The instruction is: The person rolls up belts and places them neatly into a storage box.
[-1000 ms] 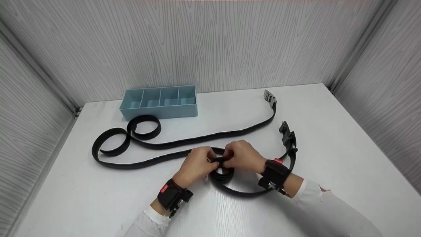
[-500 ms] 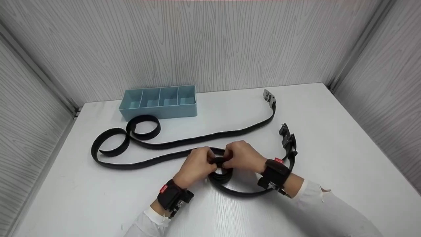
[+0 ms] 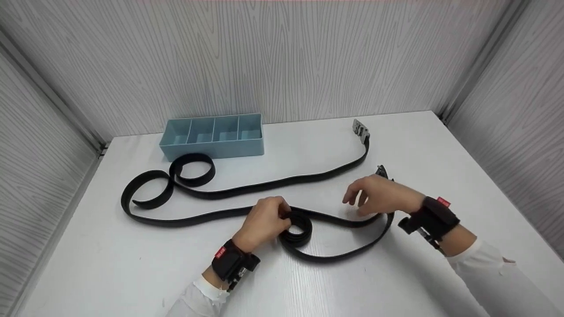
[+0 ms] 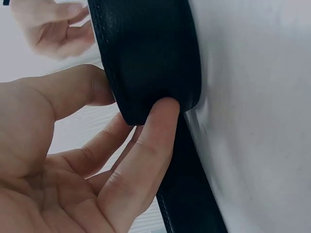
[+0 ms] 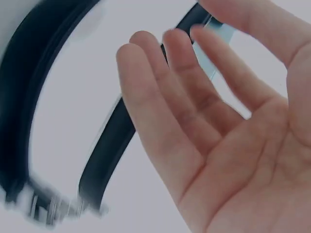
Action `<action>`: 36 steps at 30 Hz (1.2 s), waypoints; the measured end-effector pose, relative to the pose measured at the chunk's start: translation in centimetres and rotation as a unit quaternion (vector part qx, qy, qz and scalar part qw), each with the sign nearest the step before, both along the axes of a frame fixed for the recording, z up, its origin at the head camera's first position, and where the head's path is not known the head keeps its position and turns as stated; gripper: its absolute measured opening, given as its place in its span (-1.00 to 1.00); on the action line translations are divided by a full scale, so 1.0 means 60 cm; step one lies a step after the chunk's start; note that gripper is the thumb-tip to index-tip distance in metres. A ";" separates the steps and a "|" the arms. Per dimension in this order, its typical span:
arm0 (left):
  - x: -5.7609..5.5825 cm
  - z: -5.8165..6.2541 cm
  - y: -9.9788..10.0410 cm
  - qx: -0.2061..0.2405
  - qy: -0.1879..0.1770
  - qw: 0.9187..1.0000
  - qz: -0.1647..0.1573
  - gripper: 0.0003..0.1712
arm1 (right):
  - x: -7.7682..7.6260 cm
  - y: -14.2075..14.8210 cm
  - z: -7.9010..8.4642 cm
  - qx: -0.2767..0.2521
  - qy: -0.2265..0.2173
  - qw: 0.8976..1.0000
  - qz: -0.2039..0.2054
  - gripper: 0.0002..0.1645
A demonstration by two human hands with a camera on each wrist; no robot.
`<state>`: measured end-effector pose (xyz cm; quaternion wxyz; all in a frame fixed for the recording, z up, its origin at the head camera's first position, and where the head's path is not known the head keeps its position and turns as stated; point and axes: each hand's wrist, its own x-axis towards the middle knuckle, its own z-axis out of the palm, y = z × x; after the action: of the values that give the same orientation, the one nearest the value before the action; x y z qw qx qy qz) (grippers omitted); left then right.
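Observation:
A black belt (image 3: 326, 259) has one end wound into a tight coil (image 3: 296, 240), standing on edge on the white table. My left hand (image 3: 264, 222) pinches the coil's left side; in the left wrist view, thumb and fingers (image 4: 146, 155) lie on either side of the strap. From the coil the belt bends round to the right. My right hand (image 3: 385, 193) is lifted near the buckle end (image 3: 381, 171), fingers loosely bent and holding nothing. In the right wrist view its palm (image 5: 233, 160) faces the camera, with blurred metal buckles (image 5: 51, 206) at lower left.
A second black belt (image 3: 189, 220) runs behind the coil, its left end curled. Another belt (image 3: 282, 182) lies farther back with a silver buckle (image 3: 361, 131). A blue four-slot box (image 3: 213, 149) stands near the back wall (image 3: 308, 61).
My right hand has let go of the coil and moved right, up toward the buckle end. My left hand stays at the coil, which keeps its place.

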<state>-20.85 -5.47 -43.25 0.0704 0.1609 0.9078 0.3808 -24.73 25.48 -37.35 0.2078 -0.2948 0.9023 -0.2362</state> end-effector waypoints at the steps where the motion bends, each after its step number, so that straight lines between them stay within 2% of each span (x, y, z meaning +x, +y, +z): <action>1: 0.000 0.000 0.000 0.000 0.001 1.000 -0.001 -0.83 | 0.000 0.013 0.002 0.019 0.013 1.000 0.000 -0.59; 4: -0.001 -0.001 0.000 0.001 0.002 1.000 -0.001 -0.83 | 0.001 0.041 0.001 0.079 0.054 0.995 -0.001 -0.54; 8: -0.001 -0.002 -0.001 0.003 -0.001 1.000 0.001 -0.82 | -0.001 0.055 -0.016 0.145 0.106 0.984 0.001 -0.58; 14: -0.001 -0.002 -0.002 0.007 -0.002 1.000 -0.003 -0.82 | -0.018 0.053 -0.045 0.159 0.231 0.960 0.016 -0.68; 17: -0.001 -0.001 -0.002 0.003 0.003 1.000 -0.006 -0.83 | -0.033 0.048 -0.051 0.152 0.274 0.950 0.012 -0.69; 21: -0.001 0.000 -0.003 -0.004 0.010 1.000 -0.011 -0.83 | -0.056 0.044 -0.056 0.147 0.282 0.948 -0.009 -0.69; 25: -0.001 -0.001 -0.003 -0.002 0.008 1.000 -0.010 -0.82 | -0.078 0.051 -0.068 0.147 0.282 0.947 -0.047 -0.69; 31: -0.001 0.001 -0.002 0.002 0.003 1.000 -0.011 -0.81 | -0.101 0.068 -0.074 0.112 0.237 0.951 -0.163 -0.66; 36: -0.001 0.001 -0.002 0.000 -0.001 1.000 -0.009 -0.81 | -0.116 0.084 -0.093 0.064 0.241 0.939 -0.235 -0.56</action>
<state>-20.89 -5.62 -43.21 0.0751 0.1683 0.9064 0.3801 -31.68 30.52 -42.91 -0.0593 -0.1081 0.9822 -0.1419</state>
